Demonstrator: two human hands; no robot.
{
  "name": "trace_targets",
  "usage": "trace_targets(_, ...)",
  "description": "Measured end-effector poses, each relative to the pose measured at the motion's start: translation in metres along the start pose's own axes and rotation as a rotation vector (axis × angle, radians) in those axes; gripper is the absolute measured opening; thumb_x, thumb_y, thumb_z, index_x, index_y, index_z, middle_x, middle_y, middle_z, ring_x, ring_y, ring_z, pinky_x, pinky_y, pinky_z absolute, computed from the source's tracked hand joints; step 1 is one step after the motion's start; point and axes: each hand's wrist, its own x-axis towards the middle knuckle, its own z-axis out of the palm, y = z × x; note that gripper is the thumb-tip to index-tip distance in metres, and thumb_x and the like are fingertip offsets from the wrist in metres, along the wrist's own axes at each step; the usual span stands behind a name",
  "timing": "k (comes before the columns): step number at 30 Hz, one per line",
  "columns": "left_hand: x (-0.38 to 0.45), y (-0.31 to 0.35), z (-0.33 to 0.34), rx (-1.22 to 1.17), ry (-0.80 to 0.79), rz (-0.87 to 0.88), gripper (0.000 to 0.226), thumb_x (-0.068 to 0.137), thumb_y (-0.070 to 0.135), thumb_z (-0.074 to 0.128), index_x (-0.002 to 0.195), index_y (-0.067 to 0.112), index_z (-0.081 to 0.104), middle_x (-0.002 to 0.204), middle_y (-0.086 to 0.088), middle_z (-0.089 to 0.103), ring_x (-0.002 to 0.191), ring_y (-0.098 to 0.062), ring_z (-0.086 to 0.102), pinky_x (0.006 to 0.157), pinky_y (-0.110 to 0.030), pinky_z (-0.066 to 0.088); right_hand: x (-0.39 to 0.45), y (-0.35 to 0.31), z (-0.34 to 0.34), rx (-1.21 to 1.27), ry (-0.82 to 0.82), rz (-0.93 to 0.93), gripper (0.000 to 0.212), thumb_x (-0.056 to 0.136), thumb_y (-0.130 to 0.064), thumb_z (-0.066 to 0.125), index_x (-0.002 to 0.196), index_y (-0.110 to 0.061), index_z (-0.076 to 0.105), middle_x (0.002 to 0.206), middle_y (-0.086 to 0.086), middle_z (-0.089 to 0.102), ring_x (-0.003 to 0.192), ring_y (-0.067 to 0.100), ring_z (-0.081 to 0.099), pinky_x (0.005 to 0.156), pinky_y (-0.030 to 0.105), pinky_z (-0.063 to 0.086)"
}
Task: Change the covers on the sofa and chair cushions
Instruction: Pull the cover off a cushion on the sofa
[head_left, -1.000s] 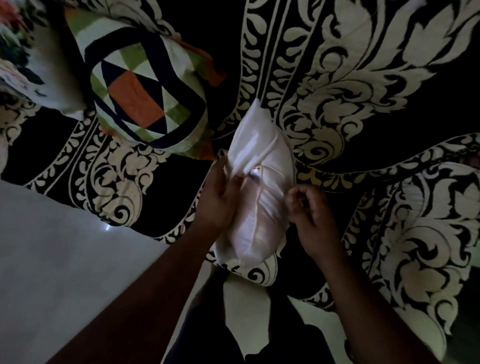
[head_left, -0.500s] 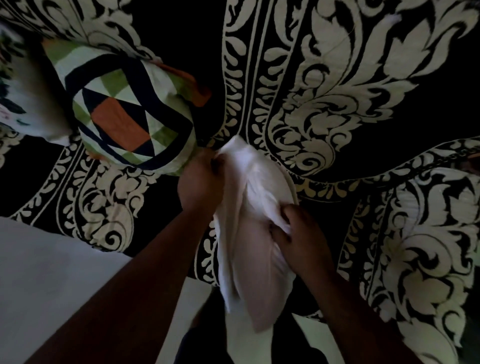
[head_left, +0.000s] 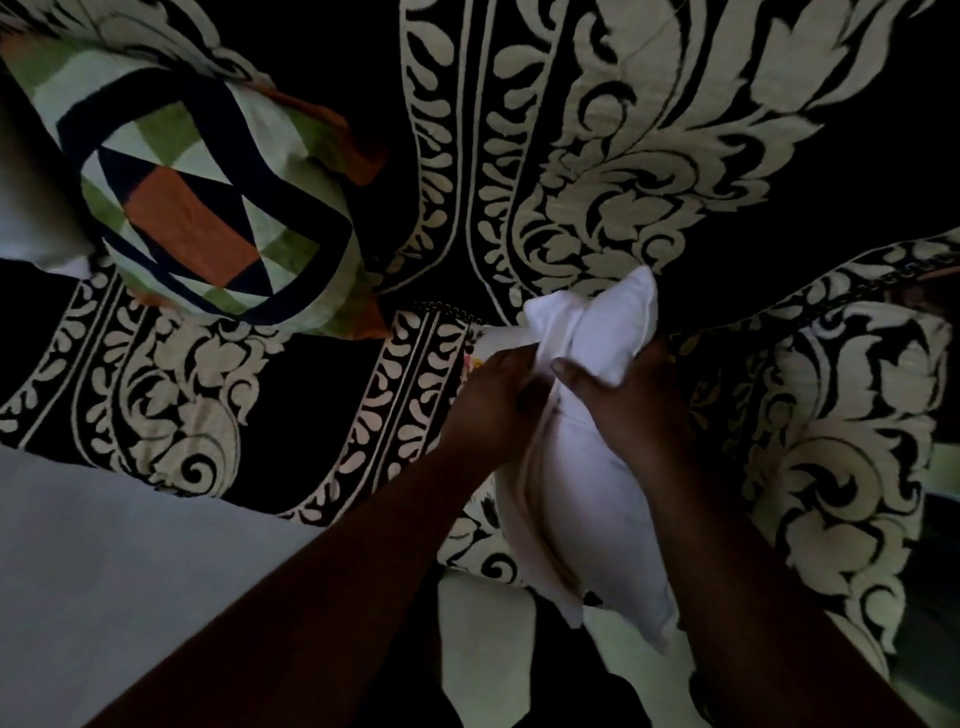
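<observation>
- Black-and-cream scrolled fabric (head_left: 649, 156) is covering the seat across most of the view; its lower edge is running diagonally from mid left toward the bottom right, with pale floor (head_left: 130, 561) lying open below it on the left.
- White cushion (head_left: 587, 499) is standing on edge at the front of the seat, right of centre, its lower corner overhanging the fabric's edge.
- Its white cover is looking loose and bunched at the top, with a seam running lengthwise down the middle.
- Left hand (head_left: 493, 410) is pinching the gathered cloth beside the seam, grip clenched on the cushion.
- Right hand (head_left: 634, 400) is wrapping the cushion's right flank, thumb lying across the front, also grasping it.
- Patchwork cushion (head_left: 208, 202) in green, orange and navy is resting at upper left, well apart from both hands.
</observation>
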Motion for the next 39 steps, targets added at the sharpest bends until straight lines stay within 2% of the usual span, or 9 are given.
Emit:
trace_targets(9,0.015,-0.050,-0.014,-0.580,0.273,-0.543,0.071,0.086,0.070,0.059,0.132,0.017,0.055,0.124,0.000,0.064,0.110,-0.018,0.065,0.087,-0.035,0.056,-0.040,0.075,-0.040,0.266,0.006,0.055,0.029,0.080,-0.042,0.082,0.101,-0.032,0.066,0.082,-0.014,0.067,0.076,-0.003,0.064,0.069,0.023,0.049)
trace_targets(12,0.019,-0.064,-0.025,-0.682,0.201,-0.723,0.065,0.092,0.062,0.058,0.140,0.019,0.048,0.126,0.005,0.056,0.112,-0.017,0.055,0.090,-0.036,0.051,-0.054,0.089,-0.043,0.314,-0.053,0.079,0.041,0.069,-0.053,0.085,0.095,-0.030,0.066,0.062,-0.013,0.064,0.055,0.000,0.060,0.060,0.028,0.048)
trace_targets(15,0.025,-0.075,-0.025,-0.408,0.212,-0.711,0.048,0.092,0.053,0.060,0.126,0.019,0.062,0.123,-0.007,0.067,0.103,-0.025,0.064,0.082,-0.036,0.057,-0.048,0.083,-0.045,0.246,-0.064,0.027,0.055,0.072,-0.054,0.085,0.114,-0.031,0.059,0.093,-0.025,0.063,0.083,-0.013,0.060,0.079,0.026,0.048)
trace_targets(19,0.016,-0.069,-0.029,0.021,0.348,-0.705,0.035,0.101,0.032,0.051,0.125,0.009,0.063,0.122,-0.017,0.067,0.111,-0.035,0.063,0.078,-0.026,0.037,-0.030,0.067,-0.048,0.149,-0.126,-0.084,0.092,0.063,-0.066,0.077,0.139,-0.027,0.040,0.123,-0.014,0.056,0.114,0.004,0.056,0.094,0.028,0.046)
trace_targets(22,0.006,-0.075,-0.033,0.102,0.348,-0.700,0.037,0.099,0.035,0.052,0.127,0.010,0.060,0.125,-0.016,0.066,0.115,-0.035,0.062,0.087,-0.033,0.044,-0.026,0.056,-0.043,0.112,-0.144,-0.179,0.067,0.077,-0.037,0.083,0.132,-0.025,0.046,0.112,-0.020,0.058,0.108,0.001,0.057,0.083,0.008,0.041)
trace_targets(26,-0.005,-0.089,-0.041,0.247,0.331,-0.751,0.040,0.100,0.038,0.051,0.129,0.012,0.056,0.125,-0.017,0.065,0.116,-0.038,0.061,0.093,-0.041,0.047,-0.034,0.056,-0.032,0.037,-0.040,-0.235,0.019,0.090,-0.029,0.072,0.103,-0.019,0.062,0.088,-0.009,0.066,0.088,0.013,0.066,0.068,0.022,0.044)
trace_targets(32,-0.034,-0.127,-0.067,0.314,0.340,-0.834,0.040,0.100,0.034,0.051,0.129,0.006,0.056,0.126,-0.022,0.063,0.118,-0.041,0.059,0.095,-0.045,0.045,-0.067,0.068,-0.055,0.173,0.072,-0.207,0.027,0.085,-0.040,0.078,0.102,-0.021,0.069,0.088,-0.010,0.070,0.081,-0.007,0.063,0.070,0.004,0.043)
trace_targets(36,-0.054,-0.147,-0.079,0.359,0.357,-0.900,0.041,0.100,0.034,0.052,0.130,0.006,0.056,0.128,-0.024,0.062,0.119,-0.042,0.058,0.096,-0.047,0.045,-0.079,0.079,-0.086,0.267,0.167,-0.173,0.036,0.068,-0.074,0.069,0.094,-0.049,0.068,0.087,-0.016,0.068,0.088,-0.001,0.067,0.081,0.031,0.055)
trace_targets(39,-0.059,-0.147,-0.077,0.304,0.334,-0.879,0.041,0.098,0.034,0.054,0.128,0.006,0.059,0.125,-0.024,0.064,0.116,-0.041,0.060,0.093,-0.045,0.045,-0.078,0.080,-0.088,0.273,0.176,-0.141,0.050,0.066,-0.076,0.070,0.099,-0.038,0.068,0.085,-0.019,0.070,0.090,-0.006,0.067,0.081,0.028,0.056)
